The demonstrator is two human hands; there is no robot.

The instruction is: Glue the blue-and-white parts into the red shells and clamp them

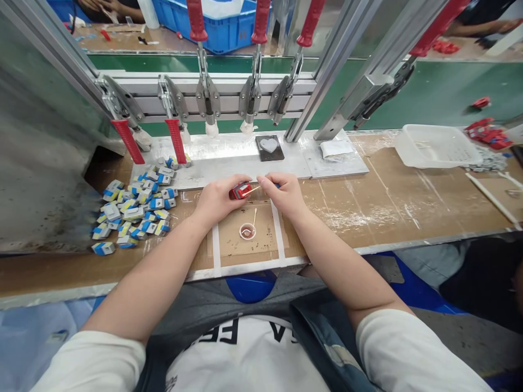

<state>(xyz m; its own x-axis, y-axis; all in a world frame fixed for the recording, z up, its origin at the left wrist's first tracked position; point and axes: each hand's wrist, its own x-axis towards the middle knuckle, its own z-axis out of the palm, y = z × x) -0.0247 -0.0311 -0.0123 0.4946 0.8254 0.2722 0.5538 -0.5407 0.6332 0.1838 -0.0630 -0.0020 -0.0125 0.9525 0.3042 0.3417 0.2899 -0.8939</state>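
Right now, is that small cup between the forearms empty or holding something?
Not empty: the small cup shows reddish-brown contents inside; how deep they go, I cannot tell.

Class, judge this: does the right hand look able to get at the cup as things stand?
Probably yes: the cup sits close to the right hand, and nothing appears to block the way, though that hand holds a stick.
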